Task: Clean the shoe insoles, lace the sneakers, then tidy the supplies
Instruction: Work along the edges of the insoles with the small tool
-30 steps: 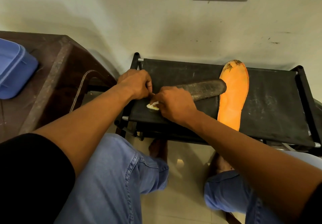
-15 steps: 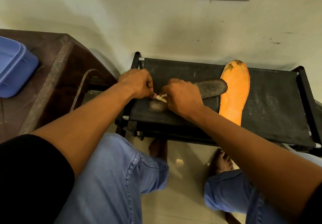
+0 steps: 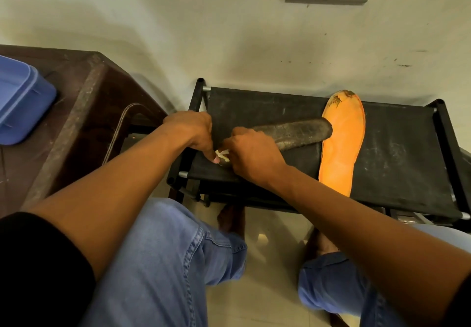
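Early days, looks like. Dark grey worn insole (image 3: 293, 134) lying across black fabric rack shelf (image 3: 397, 163), toe end overlapping orange foam insole (image 3: 341, 143) beside it.

Left hand (image 3: 191, 130) curled, fingertips pinching small white scrap, wipe or tissue maybe (image 3: 222, 154), at heel end. Right hand (image 3: 251, 153) also curled, gripping same scrap, heel of grey insole hidden under it.

Guess: still on cleaning step. Orange one has brown grime at toe. No sneakers or laces in sight, so lacing and tidying all left.
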{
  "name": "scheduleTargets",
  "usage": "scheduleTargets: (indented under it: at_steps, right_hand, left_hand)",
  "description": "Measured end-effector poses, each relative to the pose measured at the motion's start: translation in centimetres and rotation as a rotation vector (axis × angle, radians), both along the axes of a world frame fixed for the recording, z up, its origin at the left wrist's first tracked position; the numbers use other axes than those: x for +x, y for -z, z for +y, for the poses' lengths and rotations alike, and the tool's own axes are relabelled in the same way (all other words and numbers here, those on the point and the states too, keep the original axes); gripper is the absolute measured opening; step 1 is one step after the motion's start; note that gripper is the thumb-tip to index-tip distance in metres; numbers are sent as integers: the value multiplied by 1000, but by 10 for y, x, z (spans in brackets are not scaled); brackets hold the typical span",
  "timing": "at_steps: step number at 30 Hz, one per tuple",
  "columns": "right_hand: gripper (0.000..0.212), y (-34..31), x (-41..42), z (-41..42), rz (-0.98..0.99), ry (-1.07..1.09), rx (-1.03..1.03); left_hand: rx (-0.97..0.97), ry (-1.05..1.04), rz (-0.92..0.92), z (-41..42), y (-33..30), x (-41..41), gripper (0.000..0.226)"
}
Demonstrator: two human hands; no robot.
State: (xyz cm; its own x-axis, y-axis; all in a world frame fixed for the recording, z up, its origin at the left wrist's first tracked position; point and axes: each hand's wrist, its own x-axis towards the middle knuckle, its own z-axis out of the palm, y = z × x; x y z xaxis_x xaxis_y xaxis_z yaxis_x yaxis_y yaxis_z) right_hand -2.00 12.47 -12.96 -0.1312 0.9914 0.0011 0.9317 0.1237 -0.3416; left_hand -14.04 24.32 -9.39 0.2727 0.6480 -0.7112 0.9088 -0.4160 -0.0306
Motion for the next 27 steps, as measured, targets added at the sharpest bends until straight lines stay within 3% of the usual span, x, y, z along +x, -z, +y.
scheduleTargets:
  at_steps: [4,10,15,18,23,27]
  right_hand:
    - [20,1,14,5,-103,72,48]
    - [15,-1,47,16,-135,384,16]
    - [13,-2,11,5,12,161,-27]
    - [17,0,-4,-1,-31,70,-25]
    - [13,-2,26,2,-155,246,27]
    - [24,-4,53,6,-164,415,-64]
  left_hand:
    - [67,22,51,-8,-7,5,65]
    - [98,57,69,-9,-10,4,70]
    - [121,73,62,-11,-11,6,68]
    - [135,78,66,-11,-10,8,63]
    - [121,68,61,-11,-11,6,59]
    - [129,73,66,-13,-12,6,64]
